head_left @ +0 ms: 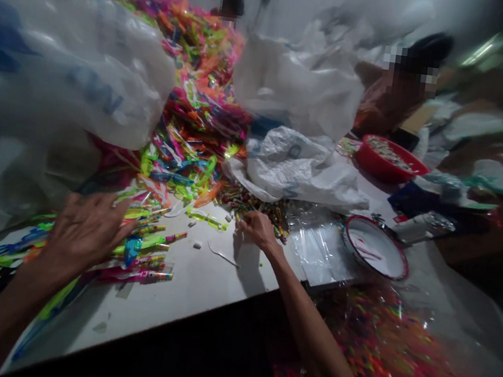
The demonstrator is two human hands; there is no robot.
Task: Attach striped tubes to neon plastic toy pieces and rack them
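Observation:
My left hand [84, 225] lies flat, fingers stretched out, on a spread of bright plastic pieces [132, 253] with small patterned tubes at their ends. Their tube ends point right across the white table [204, 269]. My right hand [256, 229] reaches into a heap of small patterned tubes [278, 214]. Its fingers are curled together at the near left edge of that heap; whatever they hold is too small to make out. Between the hands lie a yellow-green plastic piece [208, 217], a thin white strip [223, 254] and a small pale bit [197, 245].
A big mound of colourful plastic pieces [198, 101] rises behind, between white sacks [123, 72]. Clear plastic bags [318, 247], a red-rimmed bowl [349, 246] and a red basin [366, 160] are on the right. Two people [390, 98] are at the far side. A bag of colourful pieces [388, 349] stands below.

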